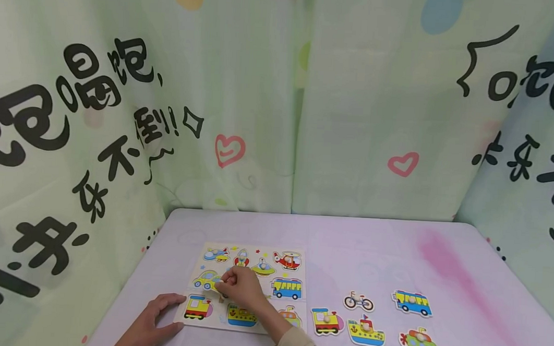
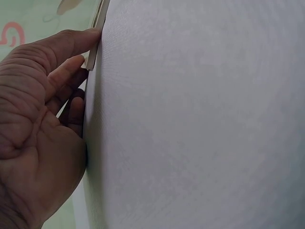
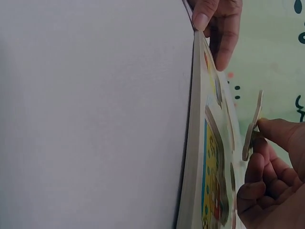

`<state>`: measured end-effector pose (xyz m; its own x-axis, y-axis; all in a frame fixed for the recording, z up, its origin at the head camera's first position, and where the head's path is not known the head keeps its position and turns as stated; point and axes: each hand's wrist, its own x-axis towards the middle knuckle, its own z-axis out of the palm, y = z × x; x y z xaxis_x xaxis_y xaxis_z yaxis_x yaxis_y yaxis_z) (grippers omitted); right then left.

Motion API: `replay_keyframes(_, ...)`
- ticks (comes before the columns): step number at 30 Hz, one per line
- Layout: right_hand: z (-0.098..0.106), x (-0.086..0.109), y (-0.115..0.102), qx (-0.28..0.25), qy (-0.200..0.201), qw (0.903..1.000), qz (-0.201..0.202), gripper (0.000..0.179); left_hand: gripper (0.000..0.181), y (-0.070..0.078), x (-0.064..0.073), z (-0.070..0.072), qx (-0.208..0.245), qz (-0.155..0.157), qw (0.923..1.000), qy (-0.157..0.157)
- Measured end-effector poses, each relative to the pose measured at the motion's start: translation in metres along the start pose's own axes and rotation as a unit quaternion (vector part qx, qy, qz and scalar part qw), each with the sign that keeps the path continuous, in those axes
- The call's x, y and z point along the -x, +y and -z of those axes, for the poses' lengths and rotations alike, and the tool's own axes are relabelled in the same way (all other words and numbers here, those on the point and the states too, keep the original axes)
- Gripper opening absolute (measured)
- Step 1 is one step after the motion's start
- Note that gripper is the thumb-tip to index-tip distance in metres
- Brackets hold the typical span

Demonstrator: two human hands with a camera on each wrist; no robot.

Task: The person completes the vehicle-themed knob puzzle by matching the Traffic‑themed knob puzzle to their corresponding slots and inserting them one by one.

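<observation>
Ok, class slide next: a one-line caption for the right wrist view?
Right hand pinches a piece over the puzzle board; left hand touches the board's edge.

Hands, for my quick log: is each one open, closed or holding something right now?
Left hand: holding the puzzle board at a corner.
Right hand: pinching a puzzle piece; which one cannot be told.

Puzzle board left on table; loose pieces right.

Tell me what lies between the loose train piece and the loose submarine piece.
The loose ship piece lies between them, as the head view shows.
</observation>
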<state>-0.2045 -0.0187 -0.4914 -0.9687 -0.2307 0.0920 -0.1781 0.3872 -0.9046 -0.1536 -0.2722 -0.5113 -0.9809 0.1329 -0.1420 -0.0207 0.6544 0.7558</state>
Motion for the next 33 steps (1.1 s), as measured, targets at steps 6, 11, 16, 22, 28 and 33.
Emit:
replay_keyframes(6,-0.012,-0.005,-0.004,0.011,-0.009,0.9998,-0.013,0.016,0.054,-0.001,0.002,0.001,-0.012,-0.013,0.9998,0.001)
replay_keyframes(11,-0.018,-0.009,-0.007,0.020,-0.013,0.9996,-0.015,0.015,0.052,0.000,0.002,0.002,-0.016,-0.016,0.9998,0.002)
replay_keyframes(16,-0.023,-0.015,-0.007,0.036,-0.001,0.9991,-0.024,0.015,0.052,0.001,0.002,0.002,-0.018,-0.018,0.9997,0.004)
replay_keyframes(22,-0.027,-0.021,-0.009,0.056,0.005,0.9978,-0.037,0.016,0.052,0.001,0.002,0.002,-0.014,-0.015,0.9998,0.005)
replay_keyframes(28,-0.033,-0.027,-0.007,0.096,0.012,0.9948,-0.032,0.016,0.052,0.000,0.001,0.001,-0.010,-0.015,0.9998,0.005)
replay_keyframes(33,-0.037,-0.033,-0.004,0.132,0.014,0.9908,-0.024,0.017,0.053,0.002,0.002,0.002,-0.006,-0.015,0.9999,0.004)
